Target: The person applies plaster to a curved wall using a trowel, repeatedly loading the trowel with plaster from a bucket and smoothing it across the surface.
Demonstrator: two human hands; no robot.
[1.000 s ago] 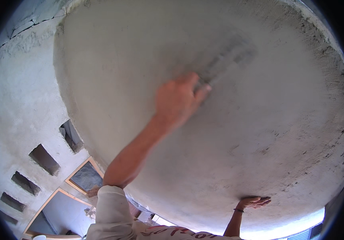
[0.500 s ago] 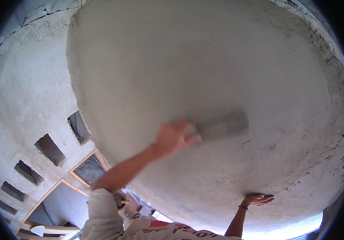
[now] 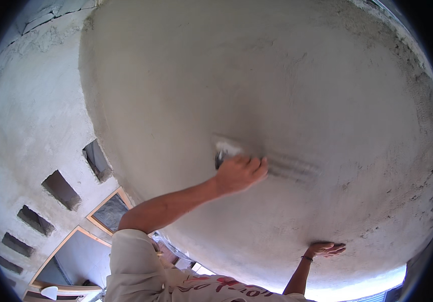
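Observation:
A large curved surface of grey-brown plaster (image 3: 176, 90) fills most of the view, smooth in the middle and rougher toward the right. My left hand (image 3: 241, 173) is closed around the handle of a plastering trowel (image 3: 293, 168). The trowel's long blade lies against the plaster, sloping down to the right, and its right part is smeared by motion. Lower right, my right hand (image 3: 327, 249) rests flat on the plaster with fingers stretched out. It holds nothing, and a dark band circles its wrist.
On the left, a pale wall (image 3: 40, 116) has a row of rectangular openings (image 3: 61, 190). Below them are wood-framed windows (image 3: 110, 214). A rough, crumbly plaster edge (image 3: 420, 88) runs along the right side. Bright light shows at lower right.
My left hand has shifted a little to the right, and the trowel has swung from nearly level to sloping down rightward. My right hand stays in place on the plaster.

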